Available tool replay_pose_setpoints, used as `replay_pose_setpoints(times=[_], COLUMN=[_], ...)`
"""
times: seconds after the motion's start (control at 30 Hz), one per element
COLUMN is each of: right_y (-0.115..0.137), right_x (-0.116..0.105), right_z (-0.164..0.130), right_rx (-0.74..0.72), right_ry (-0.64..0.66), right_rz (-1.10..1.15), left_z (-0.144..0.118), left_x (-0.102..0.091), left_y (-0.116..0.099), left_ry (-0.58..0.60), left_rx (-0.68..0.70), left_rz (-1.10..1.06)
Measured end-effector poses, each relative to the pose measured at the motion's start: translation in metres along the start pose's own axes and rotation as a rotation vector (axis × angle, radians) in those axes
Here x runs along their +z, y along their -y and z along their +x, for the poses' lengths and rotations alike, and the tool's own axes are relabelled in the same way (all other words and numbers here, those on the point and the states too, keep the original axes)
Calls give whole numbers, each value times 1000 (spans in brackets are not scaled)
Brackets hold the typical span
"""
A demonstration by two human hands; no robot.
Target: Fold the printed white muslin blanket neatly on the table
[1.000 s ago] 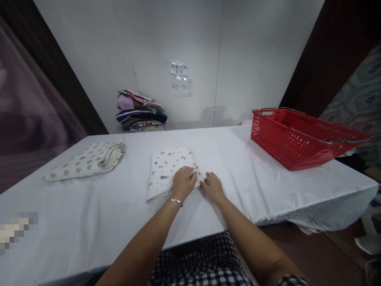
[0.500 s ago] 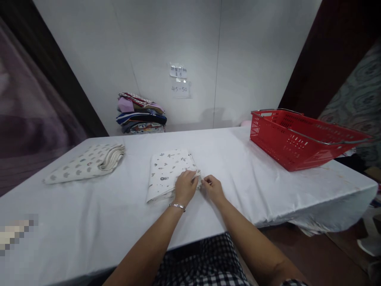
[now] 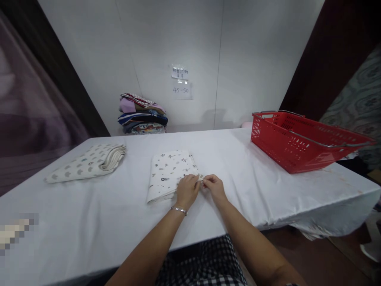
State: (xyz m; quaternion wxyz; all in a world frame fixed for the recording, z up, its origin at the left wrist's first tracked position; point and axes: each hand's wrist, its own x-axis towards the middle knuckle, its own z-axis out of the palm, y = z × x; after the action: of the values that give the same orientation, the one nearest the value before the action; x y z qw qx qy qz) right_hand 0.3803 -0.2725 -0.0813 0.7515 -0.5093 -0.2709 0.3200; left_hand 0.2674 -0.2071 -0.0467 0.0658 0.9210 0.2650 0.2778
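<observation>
A folded white cloth with small dark prints (image 3: 169, 171) lies in the middle of the white-covered table (image 3: 89, 222). My left hand (image 3: 187, 190), with a silver bracelet at the wrist, rests on the cloth's near right corner, fingers curled over the edge. My right hand (image 3: 213, 186) sits just beside it, fingertips pinching the same corner. The two hands nearly touch.
A second folded patterned cloth (image 3: 86, 163) lies at the left. A stack of folded coloured fabrics (image 3: 143, 114) stands against the back wall under paper notes (image 3: 181, 81). A red plastic basket (image 3: 297, 139) with metal handles sits at the right end of the table.
Both hands have drawn together at the cloth's near right corner; my right hand went from lying flat on the table to pinching the edge. The view shifted slightly.
</observation>
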Motion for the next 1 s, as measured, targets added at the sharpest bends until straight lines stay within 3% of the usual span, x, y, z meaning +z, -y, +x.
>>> replay_pose_setpoints(times=[0.23,0.4,0.53,0.67,0.77,0.87,1.0], right_y=[6,4,0,5,11,13,10], right_x=[2,-2,-7,1,14,21,18], right_z=[-2,-2,-4,-6,-2,5,8], right_rx=[-3,-9,18,56,194,285,351], right_ry=[6,25,-58,57,102,105,130], right_rz=[26,-39,-482,-1065,-1230,-1067,-553], left_z=[-8,7,25,30,28,25,22], left_x=[4,-4,-22,-36,-38,-37,-37], left_y=[-5,5,15,20,19,19,17], left_ry=[23,52,-45,-20,8,9,39], left_rx=[48,1,-67,-88,-69,-38,7], left_rz=[21,44,-1,-6,-16,-4,43])
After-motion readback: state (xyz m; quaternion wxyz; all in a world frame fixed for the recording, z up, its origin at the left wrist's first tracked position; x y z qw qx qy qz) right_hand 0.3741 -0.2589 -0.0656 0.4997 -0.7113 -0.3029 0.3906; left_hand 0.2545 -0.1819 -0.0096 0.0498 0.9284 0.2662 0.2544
